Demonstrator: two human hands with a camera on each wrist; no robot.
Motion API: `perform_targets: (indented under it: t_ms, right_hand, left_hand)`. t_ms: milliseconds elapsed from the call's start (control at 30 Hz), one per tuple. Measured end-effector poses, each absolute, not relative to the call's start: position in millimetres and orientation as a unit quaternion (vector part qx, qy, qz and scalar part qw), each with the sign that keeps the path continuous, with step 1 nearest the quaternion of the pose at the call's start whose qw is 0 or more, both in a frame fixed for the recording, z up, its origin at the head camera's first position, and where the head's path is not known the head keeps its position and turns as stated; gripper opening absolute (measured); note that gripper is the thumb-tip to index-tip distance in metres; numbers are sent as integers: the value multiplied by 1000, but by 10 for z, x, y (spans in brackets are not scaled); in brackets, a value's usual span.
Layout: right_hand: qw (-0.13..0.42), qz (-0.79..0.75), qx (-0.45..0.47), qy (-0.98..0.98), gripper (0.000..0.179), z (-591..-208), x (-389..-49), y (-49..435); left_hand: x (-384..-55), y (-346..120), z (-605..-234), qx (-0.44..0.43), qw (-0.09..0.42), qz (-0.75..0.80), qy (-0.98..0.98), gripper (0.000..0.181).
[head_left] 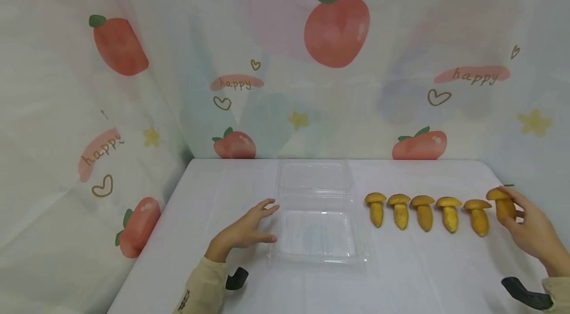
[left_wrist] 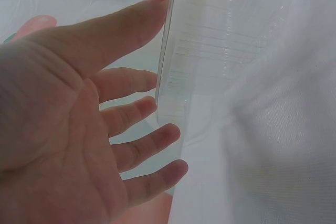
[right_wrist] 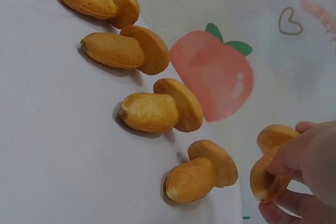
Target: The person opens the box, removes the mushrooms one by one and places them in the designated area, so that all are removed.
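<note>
At the right end of a row of yellow-brown mushrooms, my right hand [head_left: 532, 227] pinches one mushroom [head_left: 502, 203] between thumb and fingers. In the right wrist view this held mushroom [right_wrist: 268, 169] hangs at the lower right, partly covered by the fingers. Several other mushrooms [head_left: 424, 212] lie side by side on the table, caps toward the back. My left hand [head_left: 245, 227] is at the left side of a clear plastic clamshell box [head_left: 318, 260], fingers spread. In the left wrist view the thumb and fingertips are right at the wall of the box [left_wrist: 181, 77].
The box's lid [head_left: 315, 178] lies folded back behind its base. A white cloth covers the table [head_left: 401, 274]. Behind and to the left stand curtains [head_left: 285, 106] printed with fruit and hearts. A black strap piece [head_left: 527, 294] sticks out by the right wrist, another [head_left: 237, 278] by the left.
</note>
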State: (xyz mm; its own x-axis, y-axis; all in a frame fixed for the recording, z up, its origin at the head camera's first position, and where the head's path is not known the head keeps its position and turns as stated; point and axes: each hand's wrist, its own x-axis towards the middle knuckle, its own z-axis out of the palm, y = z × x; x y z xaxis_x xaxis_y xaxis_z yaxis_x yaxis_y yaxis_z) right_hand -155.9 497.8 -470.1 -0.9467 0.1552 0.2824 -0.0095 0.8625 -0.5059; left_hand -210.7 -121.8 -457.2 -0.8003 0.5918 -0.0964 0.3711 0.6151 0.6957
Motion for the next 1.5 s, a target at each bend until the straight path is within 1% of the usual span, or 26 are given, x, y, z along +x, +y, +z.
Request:
perform_targets:
  t_ms: [233,467,600,1000,1233,1500]
  right_hand:
    - [151,268,-44,-950,66,-4797,-1582,5028]
    - [155,285,-52,-944,66,-4935,-1563,5085]
    - [136,293,-75,-943,69,-4949,-1559,5138]
    - [110,308,-113,-938,71,-4889,-1559,5204]
    - [93,315,-114,-937,76,-4987,-1581,5349]
    - [70,331,-153,-928,76,-5112,-1580,5387]
  left_hand:
    - [-2105,-1222,-4564,270,159,345,885,82]
    - [-2095,-1219,-4571,270,163,340,886,82]
    - [-2092,-1212,-4569,273,160,341,885,82]
    - [-2084,-1202,-4549,269,159,339,888,82]
    - [-2111,-1209,-4536,270,160,338,887,81]
    - [-2103,-1201,-4565,270,162,341,886,82]
